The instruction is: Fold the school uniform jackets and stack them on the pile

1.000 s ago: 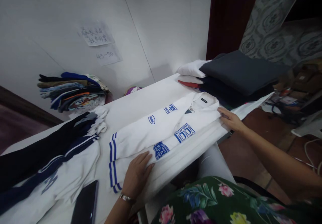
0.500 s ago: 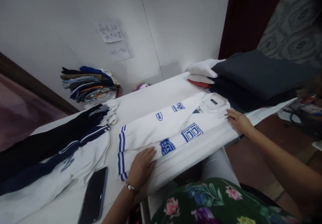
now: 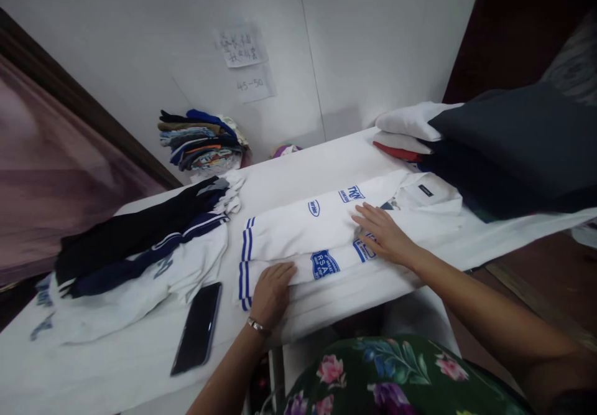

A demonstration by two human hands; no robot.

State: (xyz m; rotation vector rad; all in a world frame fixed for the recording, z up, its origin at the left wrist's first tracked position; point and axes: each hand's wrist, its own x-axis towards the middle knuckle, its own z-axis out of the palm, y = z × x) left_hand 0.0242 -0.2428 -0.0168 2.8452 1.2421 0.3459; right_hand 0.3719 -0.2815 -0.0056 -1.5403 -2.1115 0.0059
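A white polo shirt [image 3: 298,234] with blue printed badges and blue-striped edges lies folded lengthwise on the white-covered table [image 3: 321,160]. Its collar, with a dark label, points to the right. My left hand [image 3: 273,290] rests on the shirt's near side by the striped end, fingers lying over the cloth. Across the middle of the shirt, my right hand [image 3: 380,231] lies flat with fingers spread, partly covering a blue square badge. Neither hand grips the cloth.
Left of the shirt lie a black phone [image 3: 196,328] and loose black, navy and white garments [image 3: 140,241]. A stack of folded clothes [image 3: 205,141] stands behind them. Dark folded clothes [image 3: 513,147] are piled at the right. Paper notes [image 3: 242,48] hang on the wall.
My right hand has moved left from the collar end onto the middle of the shirt. My left hand stays near the striped end. The camera view has turned a little left.
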